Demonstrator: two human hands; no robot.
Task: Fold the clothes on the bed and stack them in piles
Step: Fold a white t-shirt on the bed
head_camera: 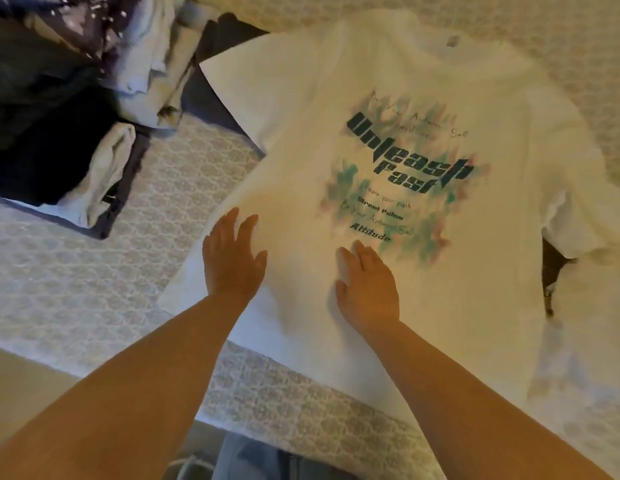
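Currently a white T-shirt [422, 209] is lying spread out, print side up, across the middle of the bed [76, 289], collar toward the far edge and hem toward the near edge. Teal lettering and a pastel smudge design are showing on the chest. Its left sleeve is lying flat at the far left; its right sleeve is rumpled at the right edge, with something dark showing beneath it that I cannot make out.

Both hands are resting flat on the lower part of the shirt. The left hand [234, 258] is pressing near the shirt's left side, fingers [247, 225] straight and slightly apart. The right hand [369, 282] is lying just below the print, fingers close together and extended. Neither is gripping any cloth; they appear to be smoothing the fabric.

Judging progress: this shirt is not yet folded, no sleeve or side turned in, so it looks to be at the flatten-out step. At the far left a pile of folded clothes [59, 150] is sitting on the bed, dark items with a pale grey piece on the near side, so some stacking looks done. Beyond it, looser pale and speckled dark garments [128, 46] are lying heaped, seemingly awaiting folding. The patterned bed cover is showing between the pile and the shirt.
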